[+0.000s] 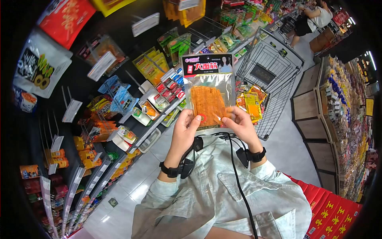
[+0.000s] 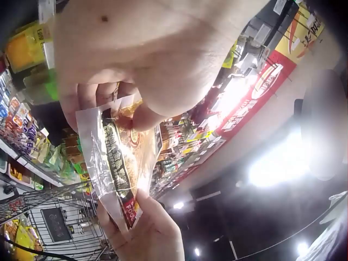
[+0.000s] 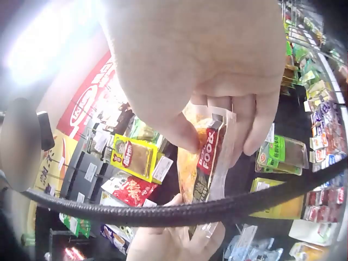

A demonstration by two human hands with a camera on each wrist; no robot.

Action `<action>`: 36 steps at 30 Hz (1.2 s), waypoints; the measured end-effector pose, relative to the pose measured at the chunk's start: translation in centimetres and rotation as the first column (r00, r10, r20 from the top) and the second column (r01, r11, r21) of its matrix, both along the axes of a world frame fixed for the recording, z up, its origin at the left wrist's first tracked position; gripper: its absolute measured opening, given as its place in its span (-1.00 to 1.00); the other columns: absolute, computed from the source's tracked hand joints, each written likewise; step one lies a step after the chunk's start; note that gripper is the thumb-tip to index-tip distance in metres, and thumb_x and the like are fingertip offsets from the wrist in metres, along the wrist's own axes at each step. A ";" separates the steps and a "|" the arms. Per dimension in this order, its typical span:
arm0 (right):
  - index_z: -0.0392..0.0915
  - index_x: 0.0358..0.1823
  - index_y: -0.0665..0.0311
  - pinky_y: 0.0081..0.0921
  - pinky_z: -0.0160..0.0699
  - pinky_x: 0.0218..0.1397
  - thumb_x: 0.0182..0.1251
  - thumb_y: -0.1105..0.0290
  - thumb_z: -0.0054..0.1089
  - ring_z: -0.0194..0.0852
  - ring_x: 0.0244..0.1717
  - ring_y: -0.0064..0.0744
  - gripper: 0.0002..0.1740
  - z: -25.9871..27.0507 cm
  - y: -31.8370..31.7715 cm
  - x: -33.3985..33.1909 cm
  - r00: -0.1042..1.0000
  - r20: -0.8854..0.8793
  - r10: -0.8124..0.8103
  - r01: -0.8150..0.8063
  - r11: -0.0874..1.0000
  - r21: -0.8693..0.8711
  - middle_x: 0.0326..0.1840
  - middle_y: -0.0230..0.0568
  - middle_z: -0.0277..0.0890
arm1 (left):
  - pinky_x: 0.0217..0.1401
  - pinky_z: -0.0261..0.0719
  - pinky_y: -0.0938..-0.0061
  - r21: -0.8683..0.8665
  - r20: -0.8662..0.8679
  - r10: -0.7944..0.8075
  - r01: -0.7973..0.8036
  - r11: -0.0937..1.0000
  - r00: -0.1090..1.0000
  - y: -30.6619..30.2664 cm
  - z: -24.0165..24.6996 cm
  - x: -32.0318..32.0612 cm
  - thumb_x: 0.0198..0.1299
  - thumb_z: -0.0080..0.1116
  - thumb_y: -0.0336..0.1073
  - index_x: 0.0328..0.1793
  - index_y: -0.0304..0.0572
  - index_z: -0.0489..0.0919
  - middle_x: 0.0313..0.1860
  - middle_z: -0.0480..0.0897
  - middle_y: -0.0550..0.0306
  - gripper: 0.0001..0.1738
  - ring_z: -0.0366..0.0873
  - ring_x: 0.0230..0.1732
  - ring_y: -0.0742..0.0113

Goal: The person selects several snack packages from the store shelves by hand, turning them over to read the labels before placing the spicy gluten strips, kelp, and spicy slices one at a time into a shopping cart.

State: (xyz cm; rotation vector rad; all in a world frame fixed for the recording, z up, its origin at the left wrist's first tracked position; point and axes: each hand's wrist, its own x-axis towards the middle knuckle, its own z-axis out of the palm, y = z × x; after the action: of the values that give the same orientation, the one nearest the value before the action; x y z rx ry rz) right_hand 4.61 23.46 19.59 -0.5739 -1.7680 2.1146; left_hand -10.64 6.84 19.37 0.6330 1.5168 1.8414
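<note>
In the head view, a clear plastic snack bag (image 1: 209,99) with flat orange-brown strips inside is held upright before the torso. A black header with a hanging hole and large red-and-white characters tops it. My left hand (image 1: 184,126) grips the lower left corner, thumb on the front face. At the lower right corner, my right hand (image 1: 243,126) pinches the bag likewise. The left wrist view shows the edge of the bag (image 2: 117,157) between fingers and thumb. In the right wrist view, red and black printing shows on the bag (image 3: 206,155) beneath the right thumb.
A shopping cart (image 1: 274,63) stands just beyond the right hand, with several snack packets (image 1: 251,104) in it. Shelves of hanging snacks (image 1: 153,65) line the left. A bulk display (image 1: 318,131) is at right, red boxes (image 1: 326,207) lower right. Another person (image 1: 314,20) is farther off.
</note>
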 end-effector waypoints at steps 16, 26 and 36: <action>0.51 0.21 0.33 -0.68 0.53 -0.05 0.45 0.49 0.31 0.47 -0.07 -0.72 -0.65 -4.0 11.6 14.6 0.916 0.091 -0.390 0.380 0.918 0.111 -0.10 -0.49 0.53 | 0.35 0.52 0.37 -0.198 -0.017 -0.331 0.321 0.926 0.944 14.2 -1.0 9.8 0.45 0.18 -0.38 0.65 -0.33 0.19 0.36 0.52 -0.22 -0.29 0.55 0.32 0.21; 0.32 0.52 0.27 -0.26 0.20 0.54 0.34 0.24 0.37 0.24 0.51 -0.14 -0.24 -6.5 12.5 19.7 0.619 0.191 -0.762 0.619 0.623 0.478 0.44 -0.02 0.37 | 0.52 0.40 0.25 -0.204 -0.075 -0.489 0.466 0.861 0.869 17.1 -0.4 12.2 0.43 0.16 -0.42 0.49 -0.34 0.39 0.48 0.47 -0.09 -0.47 0.40 0.53 0.12; 0.50 0.26 0.27 -0.56 0.46 0.25 0.46 0.48 0.24 0.49 0.21 -0.50 -0.62 -6.4 12.1 12.0 0.876 0.174 -0.449 0.404 0.882 0.243 0.23 -0.31 0.50 | 0.38 0.54 0.25 -0.203 -0.134 -0.254 0.224 0.953 0.958 11.0 -0.1 7.3 0.43 0.18 -0.36 0.32 -0.33 0.53 0.29 0.62 0.00 -0.61 0.54 0.37 0.19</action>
State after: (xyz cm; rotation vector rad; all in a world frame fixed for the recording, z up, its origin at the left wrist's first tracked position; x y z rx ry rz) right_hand 16.65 35.57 13.17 -1.0746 -1.7379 1.5985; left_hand -3.33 17.87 19.24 0.8504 1.6131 1.4769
